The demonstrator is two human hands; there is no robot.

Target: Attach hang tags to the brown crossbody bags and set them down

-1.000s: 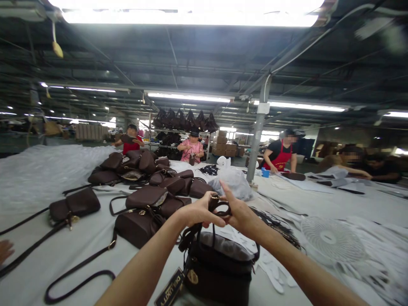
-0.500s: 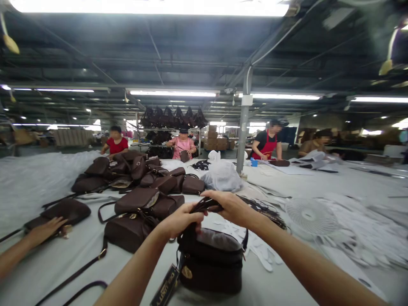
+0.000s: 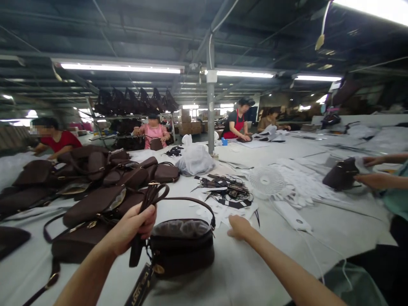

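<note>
My left hand [image 3: 140,223] is closed around the folded dark brown shoulder strap [image 3: 154,193]. The strap runs over to the right side of a small dark brown handbag [image 3: 185,250], which stands upright on the table. Clear plastic-like filling shows in the bag's open top. A black hang tag [image 3: 140,284] with gold lettering hangs at its left. To the right of the bag, my right hand [image 3: 239,228] is beside a spread of white cut pieces [image 3: 219,214]. Its fingers are bent together, and whatever they may hold is too small to make out.
Brown handbags [image 3: 95,204] pile up at left. Black straps with white labels [image 3: 226,189], a white fan [image 3: 267,180] and a plastic bag [image 3: 195,158] lie ahead. At right, a co-worker's hands [image 3: 376,172] hold a brown bag [image 3: 341,174]. Other people work behind.
My right hand has left the strap and moved right and down to the white pieces. My left hand keeps the strap. The view has turned right, bringing a co-worker's hands into sight.
</note>
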